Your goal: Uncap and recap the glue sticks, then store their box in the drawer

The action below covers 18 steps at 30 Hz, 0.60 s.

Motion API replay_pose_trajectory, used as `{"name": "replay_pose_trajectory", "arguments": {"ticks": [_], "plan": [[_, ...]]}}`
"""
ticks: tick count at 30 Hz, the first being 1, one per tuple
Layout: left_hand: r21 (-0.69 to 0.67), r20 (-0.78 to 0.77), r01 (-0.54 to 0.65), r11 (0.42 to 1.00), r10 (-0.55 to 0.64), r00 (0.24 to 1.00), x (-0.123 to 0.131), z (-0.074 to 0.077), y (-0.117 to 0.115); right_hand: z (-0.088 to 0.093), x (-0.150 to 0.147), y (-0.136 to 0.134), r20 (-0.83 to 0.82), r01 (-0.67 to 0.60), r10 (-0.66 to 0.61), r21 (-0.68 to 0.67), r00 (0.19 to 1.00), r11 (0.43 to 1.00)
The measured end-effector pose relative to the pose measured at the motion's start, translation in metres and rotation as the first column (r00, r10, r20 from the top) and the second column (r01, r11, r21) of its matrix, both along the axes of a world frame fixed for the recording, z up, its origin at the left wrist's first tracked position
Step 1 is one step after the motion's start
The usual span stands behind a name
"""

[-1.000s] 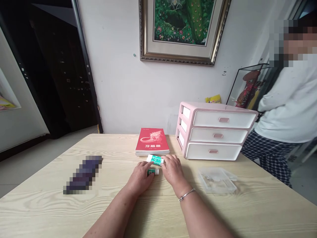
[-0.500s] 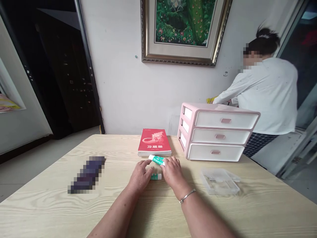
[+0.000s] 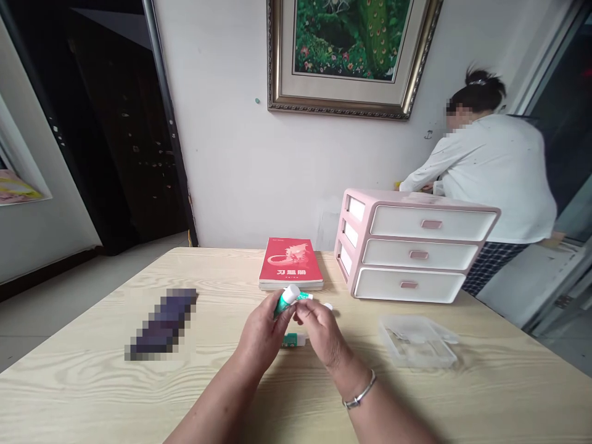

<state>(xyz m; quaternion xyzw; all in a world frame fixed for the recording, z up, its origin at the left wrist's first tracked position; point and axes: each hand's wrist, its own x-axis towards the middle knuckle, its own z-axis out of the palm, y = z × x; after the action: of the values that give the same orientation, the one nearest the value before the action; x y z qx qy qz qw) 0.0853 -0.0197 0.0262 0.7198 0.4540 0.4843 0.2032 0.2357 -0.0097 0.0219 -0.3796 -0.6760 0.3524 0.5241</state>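
Note:
My left hand [image 3: 261, 336] is closed round a green and white glue stick [image 3: 285, 300], lifted above the wooden table [image 3: 92, 394] with its white end pointing up. My right hand [image 3: 321, 333] pinches at the same stick from the right side. A second green and white glue stick [image 3: 294, 340] lies on the table under my hands. A small white cap [image 3: 327, 306] lies just right of my right fingers. Behind the hands is a red book [image 3: 290, 264].
A pink three-drawer organiser [image 3: 414, 251] stands at the back right. A clear plastic box [image 3: 419, 342] lies in front of it. A blurred dark object [image 3: 161, 324] lies at the left. Another person in a white top [image 3: 494, 166] bends behind the organiser.
Both hands rose from the table with one glue stick, which now points upward. The other stick stayed lying on the table. The person at the right leaned further over.

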Motion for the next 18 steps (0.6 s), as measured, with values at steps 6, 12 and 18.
{"name": "replay_pose_trajectory", "arguments": {"ticks": [6, 12, 18], "plan": [[0.121, -0.553, -0.103, 0.987, 0.153, 0.819, 0.005, -0.004, -0.005, -0.010, 0.008, 0.010, -0.037, 0.171, -0.175, -0.086, 0.984, 0.982], [-0.006, -0.606, -0.009, 1.000, 0.004, 0.795, 0.015, -0.003, -0.012, -0.016, 0.006, 0.017, 0.189, 0.355, -0.344, -0.025, 0.920, 0.934], [-0.277, -0.250, 0.232, 0.933, -0.302, 0.920, 0.003, 0.005, -0.015, -0.009, 0.004, 0.012, 0.117, 0.233, -0.220, -0.105, 0.968, 0.967]]}}
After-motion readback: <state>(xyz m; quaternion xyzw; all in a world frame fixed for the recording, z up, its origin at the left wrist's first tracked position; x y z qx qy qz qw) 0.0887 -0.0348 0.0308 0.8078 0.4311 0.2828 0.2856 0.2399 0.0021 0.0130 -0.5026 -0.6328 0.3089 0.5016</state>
